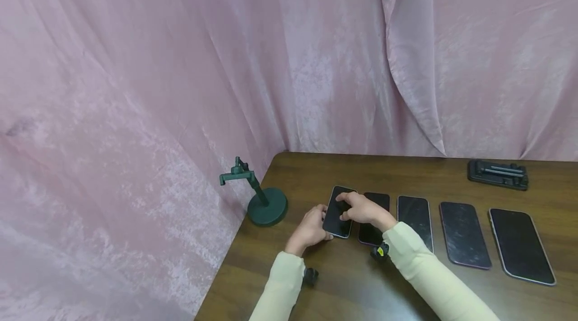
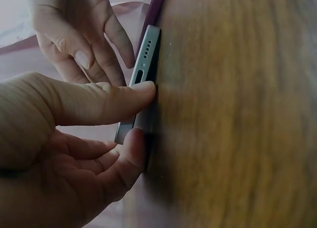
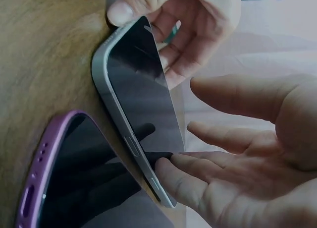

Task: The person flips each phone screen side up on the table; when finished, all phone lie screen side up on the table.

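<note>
A smartphone (image 1: 334,216) with a dark screen and silver frame lies slightly tilted at the left end of a row of phones. My left hand (image 1: 310,226) grips it at the lower left corner; in the left wrist view the thumb lies against the bottom edge (image 2: 147,47) by the charging port. My right hand (image 1: 363,209) is over the screen with its fingers loosely extended. In the right wrist view a fingertip (image 3: 166,169) meets the screen near the phone's long side. Just right of it lies a purple-framed phone (image 3: 40,156), partly hidden by my right hand in the head view.
Three more dark-screened phones lie to the right: one (image 1: 414,218), another (image 1: 465,234), and a larger one (image 1: 522,246). A green stand with a round base (image 1: 267,208) is near the table's left edge. Toward the back right lies a black folded holder (image 1: 497,174). Pink curtains (image 1: 334,60) hang behind.
</note>
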A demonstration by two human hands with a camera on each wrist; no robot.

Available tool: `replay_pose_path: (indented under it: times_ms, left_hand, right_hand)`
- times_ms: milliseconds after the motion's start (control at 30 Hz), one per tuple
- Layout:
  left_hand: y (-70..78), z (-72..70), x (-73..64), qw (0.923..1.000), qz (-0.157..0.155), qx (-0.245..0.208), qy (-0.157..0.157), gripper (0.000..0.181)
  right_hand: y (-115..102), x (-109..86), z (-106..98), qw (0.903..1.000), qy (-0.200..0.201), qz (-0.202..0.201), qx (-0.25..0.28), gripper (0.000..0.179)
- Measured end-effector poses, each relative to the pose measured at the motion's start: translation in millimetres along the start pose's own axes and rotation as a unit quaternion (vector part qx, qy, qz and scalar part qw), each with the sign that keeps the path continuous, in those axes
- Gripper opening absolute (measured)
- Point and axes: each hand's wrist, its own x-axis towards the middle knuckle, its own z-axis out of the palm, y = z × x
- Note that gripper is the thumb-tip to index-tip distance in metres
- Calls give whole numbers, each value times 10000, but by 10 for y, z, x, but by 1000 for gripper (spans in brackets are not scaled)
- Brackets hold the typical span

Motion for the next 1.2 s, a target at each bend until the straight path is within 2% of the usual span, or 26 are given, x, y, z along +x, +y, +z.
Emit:
replay_pose_path:
  times_ms: [133,333,467,700,967,1200]
  left_hand:
    - [-19,11,-12,9999,33,89,45,68]
    - [-49,48,-23,9999,-113,-26,-14,63]
    - [-50,56,-12,9999,-106,-58,-27,61]
    - [-9,40,-7,9998,-97,168,-104,60]
    - [-5,33,20,9985,61,539,-77,56]
    - [-9,18,-21,9988,21,468,-171,58]
  right_hand:
    - [-15,-13,21,9998,-12,34,-181,49]
    - [15,-32,50,9999,-51,-21,-95,44]
    - [-2,-35,64,10000,-56,1,-13,44]
    - [-14,-52,95,9997,78,85,194,46]
    - [-87,-78,131,9984,284,339,358,52]
    - [-106,-119,107,9990,105,247,370,51]
